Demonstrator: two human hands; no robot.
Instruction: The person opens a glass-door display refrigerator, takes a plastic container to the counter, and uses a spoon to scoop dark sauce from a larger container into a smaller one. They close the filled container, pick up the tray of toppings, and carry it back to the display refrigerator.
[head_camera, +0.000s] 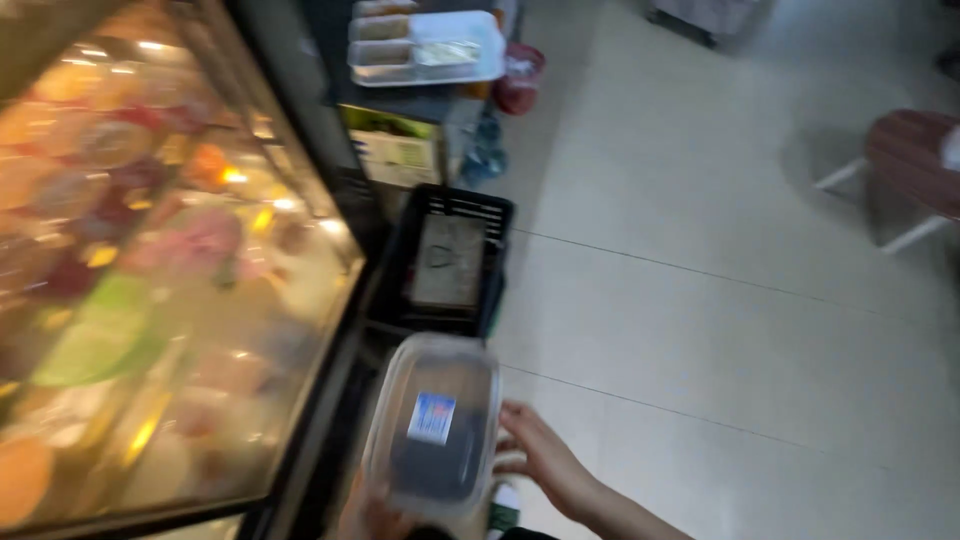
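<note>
A clear plastic container (432, 425) with a lid and a small blue-and-white label sits low in the head view, dark contents showing through it. My right hand (540, 455) grips its right side with fingers curled on the edge. My left hand (365, 515) holds its lower left corner, only partly visible at the frame's bottom. The container hangs beside a lit glass display case (150, 260).
A black plastic crate (450, 260) stands on the pale tiled floor (720, 330) just ahead. Farther on, a white divided tray (425, 48) rests on a dark counter, with a red bin (520, 80) beside it. A round wooden table (915, 160) stands at right.
</note>
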